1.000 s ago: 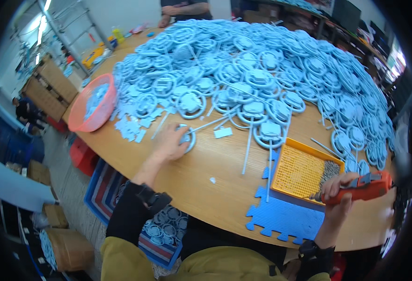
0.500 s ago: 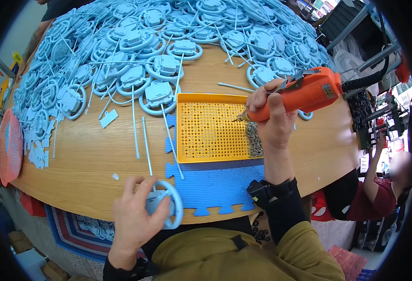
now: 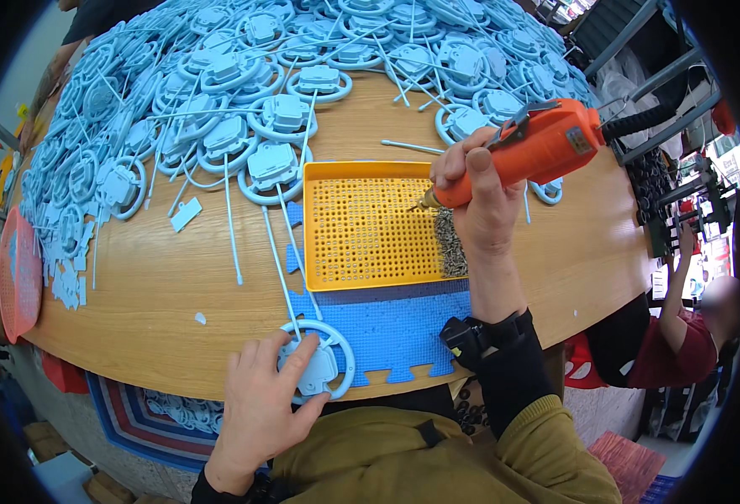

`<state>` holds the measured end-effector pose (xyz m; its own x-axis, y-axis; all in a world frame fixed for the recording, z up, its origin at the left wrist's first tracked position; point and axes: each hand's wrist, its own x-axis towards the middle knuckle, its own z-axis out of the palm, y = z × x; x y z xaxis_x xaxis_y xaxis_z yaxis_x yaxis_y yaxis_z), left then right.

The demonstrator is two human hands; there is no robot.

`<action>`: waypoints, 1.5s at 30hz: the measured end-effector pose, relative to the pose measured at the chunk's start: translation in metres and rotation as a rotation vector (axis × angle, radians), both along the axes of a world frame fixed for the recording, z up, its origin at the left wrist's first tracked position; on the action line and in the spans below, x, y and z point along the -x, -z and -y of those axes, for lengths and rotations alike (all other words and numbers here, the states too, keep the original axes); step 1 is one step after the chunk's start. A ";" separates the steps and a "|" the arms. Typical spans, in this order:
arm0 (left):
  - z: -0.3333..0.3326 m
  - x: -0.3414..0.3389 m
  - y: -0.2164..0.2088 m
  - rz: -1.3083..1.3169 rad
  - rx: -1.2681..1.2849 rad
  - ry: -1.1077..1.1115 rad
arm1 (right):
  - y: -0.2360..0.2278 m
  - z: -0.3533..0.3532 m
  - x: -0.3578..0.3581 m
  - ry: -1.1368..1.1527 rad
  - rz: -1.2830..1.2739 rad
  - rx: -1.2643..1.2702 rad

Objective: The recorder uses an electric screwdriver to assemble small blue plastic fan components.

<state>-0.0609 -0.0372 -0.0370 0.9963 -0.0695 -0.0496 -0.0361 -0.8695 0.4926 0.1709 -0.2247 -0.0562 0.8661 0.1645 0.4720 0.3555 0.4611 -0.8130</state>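
My right hand (image 3: pixel 486 202) is wrapped round an orange electric screwdriver (image 3: pixel 542 155). Its brass-coloured nose and thin bit point left over a yellow perforated tray (image 3: pixel 309 225). Small screws (image 3: pixel 449 244) lie heaped at the tray's right end, and rows of holes fill the rest. At the table's front edge, my left hand (image 3: pixel 269 403) grips a light blue plastic wheel (image 3: pixel 346 353) by its left side, thumb low and fingers above. The wheel has a box-like hub and a long thin rod pointing away from me. It lies flat, partly over a blue foam mat (image 3: pixel 387 332).
Many similar blue wheels (image 3: pixel 273 164) pile across the far table. A loose blue plate (image 3: pixel 186 214) lies left of the tray. A pink basket (image 3: pixel 18 273) stands at the left edge. A black coiled cable (image 3: pixel 639 122) trails from the screwdriver. Another person (image 3: pixel 681 336) is at right.
My left hand has moved right and turned the wheel flatter, its hub now facing up beside the mat. The right hand with the screwdriver has shifted slightly left in view.
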 end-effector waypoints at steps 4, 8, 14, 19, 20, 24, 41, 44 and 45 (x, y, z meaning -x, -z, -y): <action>0.013 0.003 0.006 0.089 -0.081 -0.033 | 0.001 0.000 0.000 0.008 0.009 0.006; 0.030 0.002 0.017 0.193 -0.122 -0.106 | -0.001 -0.003 0.003 0.030 0.005 -0.028; 0.027 0.001 0.015 0.146 -0.092 -0.004 | -0.035 0.009 0.030 -0.010 0.092 -0.012; 0.040 -0.011 0.029 0.292 -0.087 -0.128 | -0.053 0.005 0.090 -0.183 0.018 -0.021; 0.042 -0.013 0.032 0.319 -0.081 -0.147 | -0.050 0.003 0.101 -0.244 0.004 0.016; 0.047 -0.015 0.042 0.390 -0.068 -0.180 | -0.040 -0.003 0.133 -0.274 -0.032 0.136; 0.047 -0.019 0.035 0.419 -0.101 -0.170 | -0.025 -0.009 0.133 -0.310 0.028 0.235; 0.043 -0.010 0.034 0.360 -0.104 -0.206 | -0.024 -0.019 0.143 -0.260 -0.186 0.145; 0.039 -0.003 0.038 0.322 -0.083 -0.209 | -0.018 -0.021 0.144 -0.274 -0.253 0.110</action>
<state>-0.0576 -0.0765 -0.0745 0.9539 0.1279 0.2714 0.0046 -0.9107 0.4130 0.0267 -0.2038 -0.0385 0.8699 0.4437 0.2154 0.0128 0.4163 -0.9091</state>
